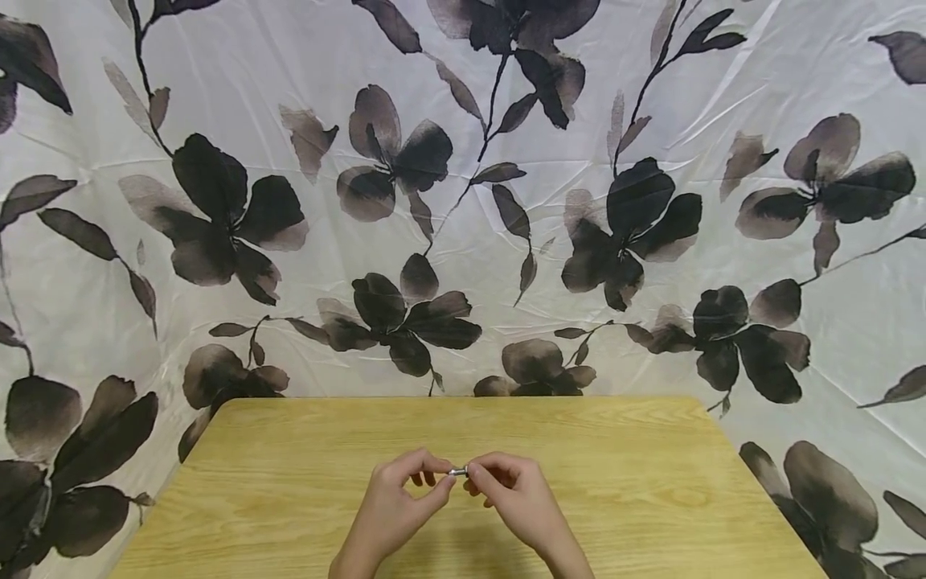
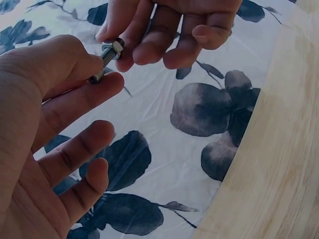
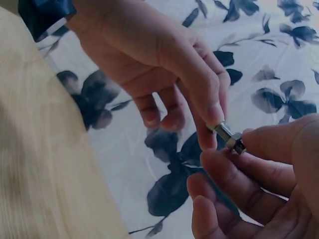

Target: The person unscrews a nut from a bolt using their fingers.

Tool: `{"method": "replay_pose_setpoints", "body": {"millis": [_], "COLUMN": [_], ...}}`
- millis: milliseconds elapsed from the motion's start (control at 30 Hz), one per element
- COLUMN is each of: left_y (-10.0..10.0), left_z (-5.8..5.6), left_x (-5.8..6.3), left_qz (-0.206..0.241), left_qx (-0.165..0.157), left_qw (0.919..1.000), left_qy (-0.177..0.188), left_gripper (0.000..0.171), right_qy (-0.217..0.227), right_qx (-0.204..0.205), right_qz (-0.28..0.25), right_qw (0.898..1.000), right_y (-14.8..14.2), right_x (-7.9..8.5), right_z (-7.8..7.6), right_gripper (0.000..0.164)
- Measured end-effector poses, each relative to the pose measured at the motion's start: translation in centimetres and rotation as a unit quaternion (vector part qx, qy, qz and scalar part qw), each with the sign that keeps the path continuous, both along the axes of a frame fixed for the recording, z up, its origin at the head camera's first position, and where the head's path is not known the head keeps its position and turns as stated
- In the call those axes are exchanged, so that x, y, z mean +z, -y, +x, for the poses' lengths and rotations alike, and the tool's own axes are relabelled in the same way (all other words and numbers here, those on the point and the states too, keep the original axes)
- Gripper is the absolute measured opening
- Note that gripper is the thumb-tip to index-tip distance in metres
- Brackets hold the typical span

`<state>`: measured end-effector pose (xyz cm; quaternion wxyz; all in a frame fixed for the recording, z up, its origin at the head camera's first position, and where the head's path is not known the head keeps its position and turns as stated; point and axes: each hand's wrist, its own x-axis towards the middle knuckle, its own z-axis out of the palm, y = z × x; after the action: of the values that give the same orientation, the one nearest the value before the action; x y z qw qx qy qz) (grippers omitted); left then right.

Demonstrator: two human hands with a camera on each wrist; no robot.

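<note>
Two bare hands meet over the near part of a wood-grain table, fingertips almost touching, with a small metal bolt bridging the gap between them. The bolt is silvery grey and slim, its shaft ringed with fine, even threads that catch the light. Around the shaft, close to the right-hand end, sits a shiny nut with flat, angled sides, wider than the shaft; a short darker piece shows just beyond it. The opposite end, rounded and smooth, is partly covered by fingers. The left hand pinches that end between thumb and forefinger, its other fingers loosely bent. The right hand pinches the nut end with thumb and forefinger, remaining fingers curved beneath. From above, the bolt lies nearly level, running sideways. Behind hangs white cloth printed with dark flowers.
</note>
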<state>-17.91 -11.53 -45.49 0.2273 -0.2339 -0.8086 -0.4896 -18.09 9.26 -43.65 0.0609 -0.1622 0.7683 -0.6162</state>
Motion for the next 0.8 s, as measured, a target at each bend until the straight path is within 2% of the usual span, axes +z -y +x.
{"method": "replay_pose_setpoints", "body": {"millis": [233, 333, 500, 633, 800], "left_y": [0.14, 0.22, 0.46, 0.64, 0.6], "left_z": [0.27, 0.3, 0.13, 0.21, 0.51], "left_x": [0.05, 0.17, 0.54, 0.61, 0.67], "left_qz": [0.003, 0.005, 0.009, 0.008, 0.008], "left_qx": [-0.001, 0.001, 0.002, 0.004, 0.002], "left_qw": [1.0, 1.0, 0.9995, 0.9989, 0.9995], "left_qy": [0.003, 0.002, -0.03, -0.046, -0.032], "left_gripper": [0.025, 0.026, 0.029, 0.029, 0.027], "right_qy": [0.01, 0.002, -0.017, 0.005, 0.036], "right_qx": [0.017, 0.017, 0.028, 0.027, 0.005], "right_qz": [-0.045, -0.051, -0.063, -0.07, -0.053], "right_qw": [0.999, 0.999, 0.998, 0.997, 0.998], "right_y": [0.14, 0.25, 0.5, 0.62, 0.58], "right_x": [0.24, 0.38, 0.65, 0.71, 0.7], "right_z": [0.25, 0.25, 0.17, 0.29, 0.56], "right_gripper": [0.026, 0.025, 0.024, 0.029, 0.032]}}
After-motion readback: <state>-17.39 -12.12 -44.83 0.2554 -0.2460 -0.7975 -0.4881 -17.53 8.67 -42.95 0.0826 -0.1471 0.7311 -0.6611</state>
